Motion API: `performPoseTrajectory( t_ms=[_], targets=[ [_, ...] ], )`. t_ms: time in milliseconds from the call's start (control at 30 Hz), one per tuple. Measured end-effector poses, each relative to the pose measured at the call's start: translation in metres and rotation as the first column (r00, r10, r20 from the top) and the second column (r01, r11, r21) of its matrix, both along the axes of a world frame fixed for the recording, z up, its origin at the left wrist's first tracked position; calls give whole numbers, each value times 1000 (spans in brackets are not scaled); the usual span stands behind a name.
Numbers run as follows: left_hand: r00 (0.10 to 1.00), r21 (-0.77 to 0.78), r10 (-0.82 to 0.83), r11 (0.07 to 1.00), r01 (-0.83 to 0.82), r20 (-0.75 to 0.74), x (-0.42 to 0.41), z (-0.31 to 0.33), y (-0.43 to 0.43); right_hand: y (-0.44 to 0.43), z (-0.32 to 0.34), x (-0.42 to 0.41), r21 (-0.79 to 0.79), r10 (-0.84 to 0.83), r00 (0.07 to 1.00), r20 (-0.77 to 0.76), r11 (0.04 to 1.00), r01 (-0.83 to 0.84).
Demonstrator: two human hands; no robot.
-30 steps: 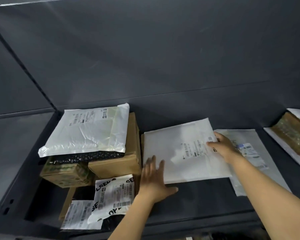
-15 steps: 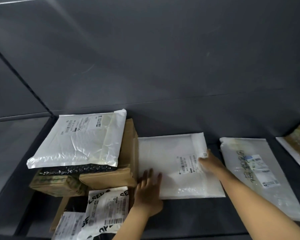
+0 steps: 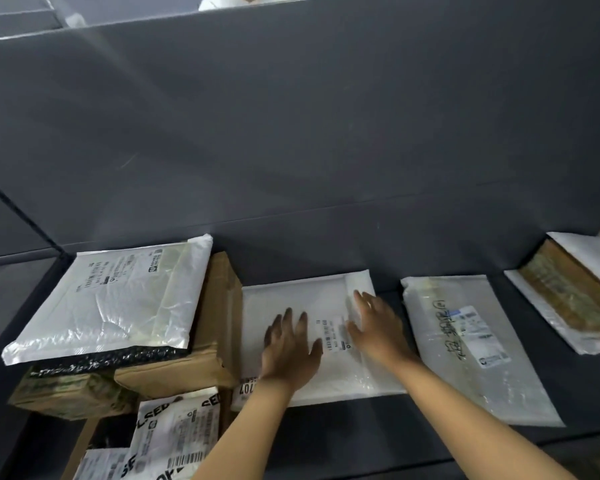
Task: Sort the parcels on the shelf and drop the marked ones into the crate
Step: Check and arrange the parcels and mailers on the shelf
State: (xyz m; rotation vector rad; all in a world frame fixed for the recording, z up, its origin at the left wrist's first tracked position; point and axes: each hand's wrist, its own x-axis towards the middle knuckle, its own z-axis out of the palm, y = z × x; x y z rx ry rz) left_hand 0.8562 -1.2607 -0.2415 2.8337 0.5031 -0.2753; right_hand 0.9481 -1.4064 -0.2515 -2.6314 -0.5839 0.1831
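Both hands lie flat and unclenched on one white mailer (image 3: 291, 299), which rests on the dark shelf (image 3: 326, 441) directly under them: the left hand (image 3: 290, 348) presses the near-left part, the right hand (image 3: 378, 327) the right part, and the printed label (image 3: 333, 336) shows in the gap between them. Neither hand grasps anything; fingers are spread, palms down.

The mailer's long axis runs away from the person toward the shelf's back wall (image 3: 291, 150), so its near edge sits just below the wrists and is the handiest place to lift from. The left hand looks slightly nearer that edge.

Left of the left hand, the mailer touches or nearly touches a brown carton (image 3: 222, 317) that carries a padded white parcel (image 3: 118, 296) (a tight side, little room to slide that way). Right of the right hand lies a clear-wrapped parcel (image 3: 471, 341), just beside the mailer with a narrow strip of shelf between. Toward the person the shelf is bare, which I judge the freest path for drawing the mailer out.

Whether this one is marked cannot be told; no crate is in view.
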Motion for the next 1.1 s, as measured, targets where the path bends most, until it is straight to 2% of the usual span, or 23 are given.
performPoseTrajectory(
  t_ms=[100, 233, 467, 667, 733, 800, 900, 1000, 1100],
  targets=[
    [995, 22, -72, 997, 70, 67, 22, 6, -25, -22, -1, 3, -54, 6, 1000, 28, 999, -4],
    [969, 12, -233, 972, 233, 78, 56, 11, -75, -103, -9, 15, -142, -198, 980, -13, 971, 194],
    [869, -64, -494, 867, 493, 1, 95, 6, -188, -250, -9, -3, -268, -536, 841, 78, 801, 535],
    [802, -71, -594, 804, 591, -53, 99, -15, -235, -270, -32, -18, -301, -577, 815, 50, 770, 563],
    [805, -87, -589, 808, 583, -76, 98, -25, -234, -261, -45, -17, -277, -598, 800, -44, 777, 565],
    [817, -135, -564, 824, 550, -122, 95, -38, -229, -252, -62, -16, -172, -625, 752, -209, 781, 601],
    [805, -175, -549, 835, 521, -225, 89, -61, -218, -252, -86, -11, 3, -655, 598, -462, 674, 739],
    [733, -241, -568, 823, 515, -374, 80, -82, -211, -263, -108, -4, -56, -669, 527, -525, 645, 763],
    [718, -317, -566, 824, 470, -405, 73, -96, -208, -262, -120, 5, -180, -715, 460, -527, 623, 761]
  ],
)
